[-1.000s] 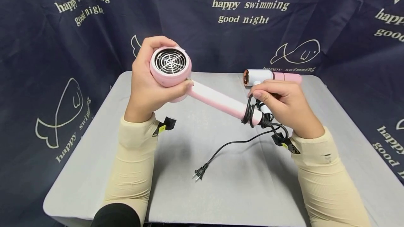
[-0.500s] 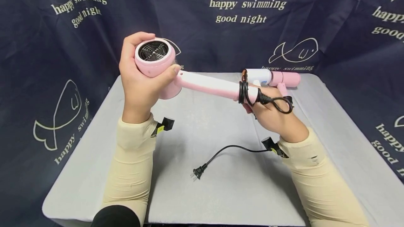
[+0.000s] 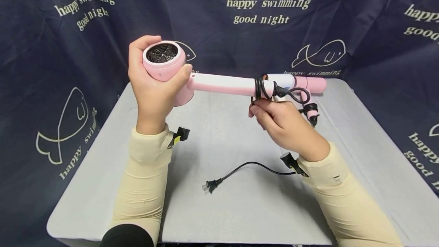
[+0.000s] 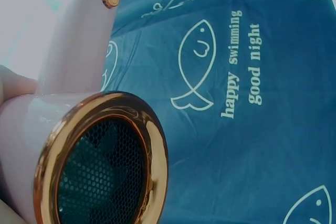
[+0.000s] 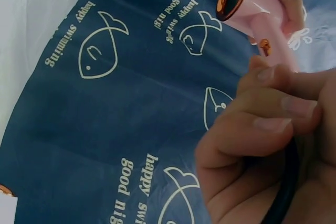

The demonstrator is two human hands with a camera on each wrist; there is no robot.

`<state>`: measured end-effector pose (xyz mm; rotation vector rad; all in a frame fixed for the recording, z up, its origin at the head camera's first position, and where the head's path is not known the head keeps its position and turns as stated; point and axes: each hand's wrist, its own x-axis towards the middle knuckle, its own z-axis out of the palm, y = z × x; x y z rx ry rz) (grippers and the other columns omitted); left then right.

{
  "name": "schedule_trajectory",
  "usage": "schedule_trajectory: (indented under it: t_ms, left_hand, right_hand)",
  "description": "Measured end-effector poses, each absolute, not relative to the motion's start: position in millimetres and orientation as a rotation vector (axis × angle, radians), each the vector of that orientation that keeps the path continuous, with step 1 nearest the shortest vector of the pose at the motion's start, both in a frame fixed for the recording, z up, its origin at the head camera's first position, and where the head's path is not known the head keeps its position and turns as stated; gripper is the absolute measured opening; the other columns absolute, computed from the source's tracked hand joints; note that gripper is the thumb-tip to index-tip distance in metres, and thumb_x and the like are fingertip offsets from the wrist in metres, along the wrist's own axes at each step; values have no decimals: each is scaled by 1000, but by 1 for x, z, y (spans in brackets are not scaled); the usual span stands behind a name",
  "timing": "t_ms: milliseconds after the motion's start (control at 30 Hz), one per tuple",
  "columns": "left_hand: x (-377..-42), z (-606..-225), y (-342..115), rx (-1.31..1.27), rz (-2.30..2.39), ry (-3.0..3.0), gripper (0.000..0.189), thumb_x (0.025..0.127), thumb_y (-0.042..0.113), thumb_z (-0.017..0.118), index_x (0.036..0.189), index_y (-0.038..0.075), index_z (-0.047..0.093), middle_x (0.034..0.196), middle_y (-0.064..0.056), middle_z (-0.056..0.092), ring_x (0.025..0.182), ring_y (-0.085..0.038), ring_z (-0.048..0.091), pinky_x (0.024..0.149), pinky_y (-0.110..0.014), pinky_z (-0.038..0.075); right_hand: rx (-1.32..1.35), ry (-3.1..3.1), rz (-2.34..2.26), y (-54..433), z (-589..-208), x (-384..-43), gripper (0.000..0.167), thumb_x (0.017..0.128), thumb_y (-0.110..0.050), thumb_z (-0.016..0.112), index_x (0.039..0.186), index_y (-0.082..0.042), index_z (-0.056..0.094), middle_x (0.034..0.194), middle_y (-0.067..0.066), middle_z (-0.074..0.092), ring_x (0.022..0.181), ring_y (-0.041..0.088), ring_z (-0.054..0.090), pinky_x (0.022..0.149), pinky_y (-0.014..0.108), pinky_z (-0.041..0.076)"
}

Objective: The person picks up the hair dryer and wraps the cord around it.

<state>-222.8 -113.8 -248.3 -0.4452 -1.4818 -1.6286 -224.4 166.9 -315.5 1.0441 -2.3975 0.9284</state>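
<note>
A grey table (image 3: pixel 240 209) fills the lower view, backed by a dark blue curtain (image 3: pixel 377 29) printed with white fish. Above the table's centre a pink hair dryer (image 3: pixel 219 83) is held level in the air. The left hand (image 3: pixel 152 87), at nine o'clock, wraps fully round the dryer's head, its grip closed firm. The right hand (image 3: pixel 279 119), at three o'clock, pinches the black cord (image 3: pixel 262 89) where it coils round the handle's end. The loose cord trails down to the plug (image 3: pixel 210 186), lying flat at six o'clock. A second pink dryer (image 3: pixel 302 85) rests on the table at the far right edge, just behind the handle. To wind well, the head likely needs steady holding, each turn laid snug beside the last, with slack fed evenly so the plug does not drag or snag.
</note>
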Motion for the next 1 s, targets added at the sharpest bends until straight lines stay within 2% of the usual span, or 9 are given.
schedule_trajectory:
  t_ms: [267,433,467,567,600,700,800,1000]
  left_hand:
    - [-224,-250,-112,-392,-1628,-1511,57,65,-3,79,118,1,59,112,-7,62,102,-26,63,92,-34,53]
    - [-224,-251,-111,-391,-1581,-1581,58,65,-3,79,119,1,59,114,-9,63,103,-23,63,94,-33,53]
    - [-225,-251,-111,-395,-1567,-1594,58,65,-2,79,119,1,59,114,-9,63,104,-22,63,94,-32,52]
    - [-225,-251,-111,-398,-1491,-1644,59,65,-1,80,119,-1,59,114,-8,64,104,-20,63,108,-29,46]
    - [-225,-251,-110,-397,-1464,-1663,59,65,-1,80,120,-1,58,113,-9,64,103,-18,63,108,-29,45]
    - [-224,-252,-109,-385,-1384,-1735,60,65,0,81,121,-2,58,112,-10,67,103,-15,63,107,-27,45]
    - [-224,-254,-109,-414,-1325,-1802,61,66,0,82,121,-3,58,112,-10,69,101,-13,63,93,-27,50]
    - [-225,-255,-111,-632,-1201,-1882,59,65,-2,81,120,-6,59,116,-14,67,103,-18,63,94,-29,50]
  right_hand:
    - [1137,-2451,732,167,-308,-213,21,106,-21,56,86,-21,53,66,-13,37,55,2,37,52,21,35]
    - [1153,-2486,642,170,-301,-205,21,106,-19,57,86,-20,51,67,-12,36,57,2,37,55,22,36]
    - [1150,-2494,627,171,-299,-203,21,106,-19,57,86,-20,51,66,-12,36,57,2,37,56,22,36]
    - [1155,-2508,612,173,-296,-200,19,105,-17,59,87,-19,53,66,-12,35,59,3,37,57,22,36]
    - [1156,-2510,604,174,-295,-198,17,104,-16,60,88,-19,54,66,-12,37,60,3,38,58,22,37]
    - [1161,-2526,588,178,-292,-194,12,103,-13,62,93,-19,58,69,-12,41,62,3,40,59,22,38]
    - [1165,-2540,556,180,-290,-192,11,101,-12,64,94,-18,59,70,-12,43,63,3,42,59,22,39]
    - [1176,-2553,524,186,-287,-192,11,99,-12,68,97,-22,66,73,-15,48,65,2,44,59,22,40]
